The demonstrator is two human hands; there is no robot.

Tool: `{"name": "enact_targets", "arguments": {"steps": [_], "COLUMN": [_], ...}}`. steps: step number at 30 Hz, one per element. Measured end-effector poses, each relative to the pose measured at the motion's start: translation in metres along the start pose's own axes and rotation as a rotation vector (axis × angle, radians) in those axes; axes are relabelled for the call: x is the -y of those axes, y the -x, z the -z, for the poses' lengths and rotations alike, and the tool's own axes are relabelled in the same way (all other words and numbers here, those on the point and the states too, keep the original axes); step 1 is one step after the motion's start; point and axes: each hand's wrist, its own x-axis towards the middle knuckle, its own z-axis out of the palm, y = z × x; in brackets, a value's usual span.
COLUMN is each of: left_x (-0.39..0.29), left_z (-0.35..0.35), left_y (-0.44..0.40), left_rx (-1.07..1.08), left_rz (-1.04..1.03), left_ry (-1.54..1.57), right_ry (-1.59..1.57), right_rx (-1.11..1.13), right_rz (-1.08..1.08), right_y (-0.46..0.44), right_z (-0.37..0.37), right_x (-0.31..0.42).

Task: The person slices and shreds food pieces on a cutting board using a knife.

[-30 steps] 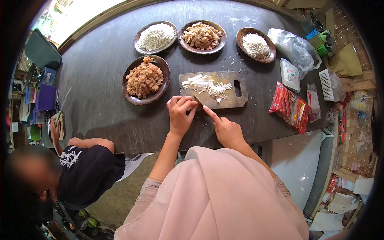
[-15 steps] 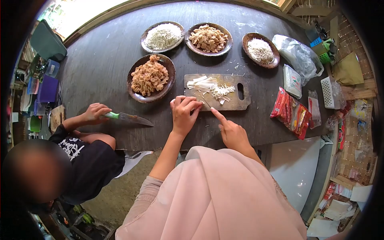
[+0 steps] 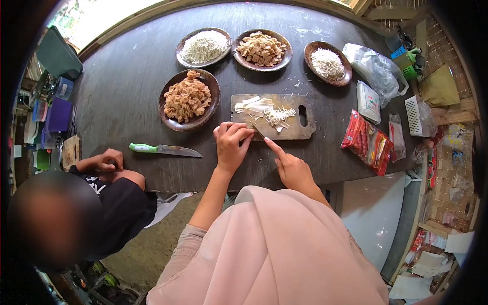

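At the lower edge of a worn wooden cutting board (image 3: 300, 133), my left hand (image 3: 232, 147) has its fingers pinched on a small pale piece, mostly hidden by the fingertips. My right hand (image 3: 295, 170) grips a small knife (image 3: 260, 132), its index finger stretched along the blade and the handle hidden in the palm. The blade lies over the board's edge, close to my left fingertips. Pale white strips (image 3: 254, 106) rest on the upper left of the board. Beside them is a heap of finely cut white sticks (image 3: 279, 118).
A green-handled knife (image 3: 165, 149) lies on the dark table, near a person's hand (image 3: 109, 160) at the left. Brown plates hold reddish-brown chips (image 3: 188, 99), tan chips (image 3: 262, 48) and white shreds (image 3: 205, 47), (image 3: 328, 64). Red packets (image 3: 366, 142) and a plastic bag (image 3: 378, 73) sit right.
The other person has let go of the green-handled knife, which now lies on the table, and drawn the hand back left. My own hands stay nearly in place at the board.
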Motion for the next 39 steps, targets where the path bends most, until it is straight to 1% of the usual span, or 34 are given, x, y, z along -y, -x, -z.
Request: {"name": "enact_targets", "arguments": {"steps": [11,23,29,32,34,39], "left_x": [0.002,0.001,0.0,0.0,0.001,0.002], "left_z": [0.0,0.001,0.002,0.002,0.001,0.001], "left_y": [0.0,0.0,-0.002,-0.002,-0.002,-0.001], "left_rx": [0.016,0.032,0.024,0.034,0.032,0.033], "left_rz": [0.006,0.032,0.017,0.016,0.019,0.02], "left_ry": [-0.007,0.018,0.011,0.015,0.023,0.023], "right_ry": [-0.032,-0.048,-0.05,-0.028,-0.091,-0.112], "right_rx": [0.001,0.012,-0.025,-0.02,0.011,0.05], "right_rz": [0.051,0.037,-0.004,-0.031,0.032,0.033], "right_y": [-0.002,-0.002,-0.006,-0.004,-0.003,-0.003], "right_z": [0.001,0.005,0.012,0.02,0.02,0.016], "right_x": [-0.001,-0.004,-0.011,-0.008,-0.008,-0.004]}}
